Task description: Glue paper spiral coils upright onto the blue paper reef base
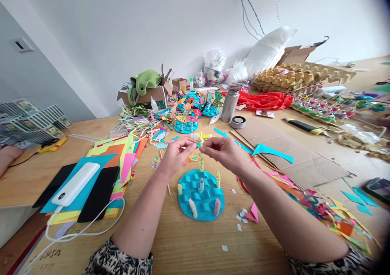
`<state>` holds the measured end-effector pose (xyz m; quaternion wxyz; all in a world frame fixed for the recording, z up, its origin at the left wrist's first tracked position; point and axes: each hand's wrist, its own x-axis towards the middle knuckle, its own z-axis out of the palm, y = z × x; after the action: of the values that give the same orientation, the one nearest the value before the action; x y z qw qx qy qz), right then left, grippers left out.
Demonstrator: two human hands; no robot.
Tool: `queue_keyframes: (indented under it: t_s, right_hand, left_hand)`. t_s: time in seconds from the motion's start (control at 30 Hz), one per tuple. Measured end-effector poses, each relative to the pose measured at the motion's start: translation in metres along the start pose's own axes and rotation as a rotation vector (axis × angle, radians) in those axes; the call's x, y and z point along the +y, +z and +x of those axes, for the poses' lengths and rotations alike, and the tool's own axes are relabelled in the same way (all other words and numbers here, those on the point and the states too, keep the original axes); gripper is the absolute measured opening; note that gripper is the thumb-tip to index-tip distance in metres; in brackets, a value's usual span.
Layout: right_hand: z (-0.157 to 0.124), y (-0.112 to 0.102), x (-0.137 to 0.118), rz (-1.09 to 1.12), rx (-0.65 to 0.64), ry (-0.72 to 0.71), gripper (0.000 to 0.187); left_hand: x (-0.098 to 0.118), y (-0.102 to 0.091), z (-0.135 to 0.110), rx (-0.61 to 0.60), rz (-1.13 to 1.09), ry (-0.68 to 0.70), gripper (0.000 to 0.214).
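Observation:
My left hand (180, 154) and my right hand (224, 153) meet fingertip to fingertip above the far edge of a round blue paper base (189, 205). My right thumb and fingers pinch the upper part of a tall yellow twisted paper strip (201, 163) that rises from the base. My left fingers are closed beside it; a tiny bluish bit shows at the fingertips, too small to name. Shorter paper coils stand on the base: a white coil (193, 208), a pink coil (217, 206), a pale blue coil (201, 185) and a yellow coil (218, 179).
Coloured paper sheets (126, 161), a white power bank (76, 183) and a black phone (99, 193) lie left. A metal flask (230, 106) and decorated paper pieces (185, 122) stand behind. Right are cardboard (292, 145), a utility knife (304, 126) and paper scraps (319, 210). Another person's hand (7, 157) is far left.

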<state>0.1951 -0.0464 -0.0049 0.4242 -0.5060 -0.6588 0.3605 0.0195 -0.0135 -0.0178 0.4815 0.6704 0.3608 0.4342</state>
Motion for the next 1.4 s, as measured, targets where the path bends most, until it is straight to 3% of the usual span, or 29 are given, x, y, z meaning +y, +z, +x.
queue_keyframes:
  t_s: [0.23, 0.4, 0.7, 0.9, 1.07, 1.4]
  right_hand:
    - [0.001, 0.001, 0.002, 0.036, 0.095, -0.038, 0.031]
    - [-0.001, 0.003, 0.002, -0.003, 0.129, -0.060, 0.030]
    - [-0.001, 0.012, 0.002, 0.000, 0.098, -0.047, 0.032]
    - [-0.002, 0.005, -0.002, -0.105, 0.099, -0.069, 0.029]
    - [0.007, -0.008, -0.009, -0.136, 0.097, -0.076, 0.033]
    - [0.017, -0.022, -0.020, -0.084, 0.160, -0.049, 0.043]
  left_hand:
    - [-0.008, -0.002, 0.001, -0.153, 0.069, -0.079, 0.017]
    - [-0.010, -0.004, 0.002, -0.173, 0.102, -0.054, 0.018]
    - [-0.016, -0.007, 0.003, -0.174, 0.173, 0.015, 0.016]
    - [-0.020, -0.017, 0.004, -0.062, 0.041, -0.182, 0.027]
    - [-0.036, -0.021, 0.000, 0.010, -0.069, -0.293, 0.030]
    - [-0.071, -0.021, -0.026, -0.031, 0.223, -0.250, 0.010]
